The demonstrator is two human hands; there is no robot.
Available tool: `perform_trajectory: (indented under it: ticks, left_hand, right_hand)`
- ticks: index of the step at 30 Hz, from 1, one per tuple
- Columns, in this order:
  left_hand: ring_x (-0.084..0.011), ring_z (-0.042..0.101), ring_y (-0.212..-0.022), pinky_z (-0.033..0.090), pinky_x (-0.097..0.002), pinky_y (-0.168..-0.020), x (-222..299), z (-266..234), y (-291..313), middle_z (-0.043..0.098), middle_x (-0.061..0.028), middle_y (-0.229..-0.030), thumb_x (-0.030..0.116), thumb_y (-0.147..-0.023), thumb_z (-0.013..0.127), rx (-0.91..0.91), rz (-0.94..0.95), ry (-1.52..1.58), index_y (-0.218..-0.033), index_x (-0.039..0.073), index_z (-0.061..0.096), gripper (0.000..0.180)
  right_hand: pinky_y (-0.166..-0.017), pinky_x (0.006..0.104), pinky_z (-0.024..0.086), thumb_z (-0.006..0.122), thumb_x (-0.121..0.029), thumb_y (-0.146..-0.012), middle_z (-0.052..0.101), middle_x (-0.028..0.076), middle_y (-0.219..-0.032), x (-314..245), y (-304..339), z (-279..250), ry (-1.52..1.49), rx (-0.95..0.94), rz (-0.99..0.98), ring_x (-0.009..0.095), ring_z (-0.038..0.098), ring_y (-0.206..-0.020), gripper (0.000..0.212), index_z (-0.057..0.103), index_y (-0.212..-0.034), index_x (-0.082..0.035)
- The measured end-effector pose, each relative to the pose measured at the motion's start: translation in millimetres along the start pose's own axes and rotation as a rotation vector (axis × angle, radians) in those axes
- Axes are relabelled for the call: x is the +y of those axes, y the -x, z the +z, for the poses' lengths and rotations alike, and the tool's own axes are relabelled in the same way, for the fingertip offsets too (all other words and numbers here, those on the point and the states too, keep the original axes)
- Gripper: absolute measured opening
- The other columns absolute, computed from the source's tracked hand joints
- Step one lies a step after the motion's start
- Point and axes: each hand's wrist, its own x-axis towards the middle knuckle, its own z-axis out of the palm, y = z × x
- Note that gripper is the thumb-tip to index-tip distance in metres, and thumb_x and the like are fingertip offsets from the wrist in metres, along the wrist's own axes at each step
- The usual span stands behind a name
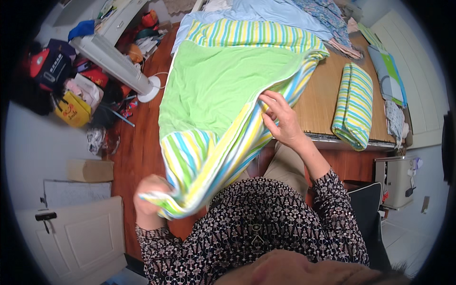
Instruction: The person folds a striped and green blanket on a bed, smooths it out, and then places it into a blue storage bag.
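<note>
A green quilt cover point(223, 80) with white, yellow, blue and green stripes spreads over the bed, and its near part hangs off toward me. My left hand point(152, 194), slightly blurred, is closed on its near left corner and lifts it off the bed; the fabric hides part of the fingers. My right hand point(281, 119) is at the cover's right edge, with bent fingers gripping the white-trimmed seam. Between my hands the striped edge runs in a slanting, loosely folded band. To the right, a folded striped bundle point(353, 107) lies on the bed mat.
A brown woven mat point(323, 104) covers the bed. Light blue bedding point(256, 13) lies at the far end. A white tower fan point(114, 61) stands left of the bed, near a yellow bag point(73, 109). A dark chair point(368, 209) is at my right.
</note>
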Motion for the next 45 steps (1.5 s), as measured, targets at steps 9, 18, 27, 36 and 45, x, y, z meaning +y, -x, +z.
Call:
perform_trajectory:
  ticks: [9,18,27,36,45]
  left_hand:
    - [-0.0346,0.061,-0.071,0.047,-0.039,-0.061,-24.6,78.3,-20.6,0.065,-0.016,-0.084,0.008,-0.087,0.064,-0.334,0.192,0.238,-0.098,-0.006,0.062,0.018]
    - [-0.0332,0.059,-0.073,0.044,-0.037,-0.063,-22.2,106.1,-62.2,0.061,-0.0161,-0.081,0.011,-0.091,0.06,-0.755,0.071,0.375,-0.102,-0.003,0.059,0.018]
    - [-0.0349,0.057,-0.065,0.042,-0.0372,-0.059,-14.6,124.9,-61.9,0.059,-0.0161,-0.074,0.017,-0.09,0.061,-0.71,0.084,0.397,-0.095,-0.003,0.059,0.021]
    - [-0.0284,0.062,-0.074,0.044,-0.0347,-0.062,-15.3,118.6,-47.3,0.062,-0.0141,-0.08,0.015,-0.087,0.067,-0.776,-0.026,0.266,-0.097,-0.001,0.058,0.021]
    - [-0.03,0.06,-0.087,0.049,-0.0362,-0.073,5.2,117.3,-24.7,0.061,-0.0068,-0.093,0.007,-0.066,0.076,-0.646,-0.081,-0.045,-0.107,0.008,0.058,0.045]
  right_hand:
    - [-0.078,0.04,0.052,0.056,0.0,-0.075,0.054,0.015,-0.125,3.4,-49.4,-13.7,0.158,-0.434,0.053,0.034,0.062,-0.091,0.046,0.056,-0.12,-0.008]
    - [-0.075,0.0357,0.048,0.056,0.009,-0.074,0.058,0.014,-0.092,8.3,-87.9,22.6,0.084,-0.297,-0.291,0.033,0.059,-0.087,0.029,0.059,-0.1,-0.002]
    - [-0.087,0.0405,0.05,0.048,0.003,-0.085,0.058,0.017,-0.109,-32.6,-95.2,145.7,0.417,-1.109,-0.276,0.035,0.062,-0.101,0.053,0.056,-0.13,-0.024]
    - [-0.087,0.0421,0.05,0.054,-0.015,-0.088,0.063,0.02,-0.105,5.8,-97.5,129.2,0.427,-0.902,-0.29,0.037,0.062,-0.096,0.026,0.063,-0.11,-0.006]
    - [-0.087,0.0336,0.047,0.066,-0.021,-0.081,0.065,0.012,-0.104,59.7,-0.9,-135.8,0.178,0.18,0.087,0.022,0.062,-0.096,0.039,0.06,-0.113,0.001]
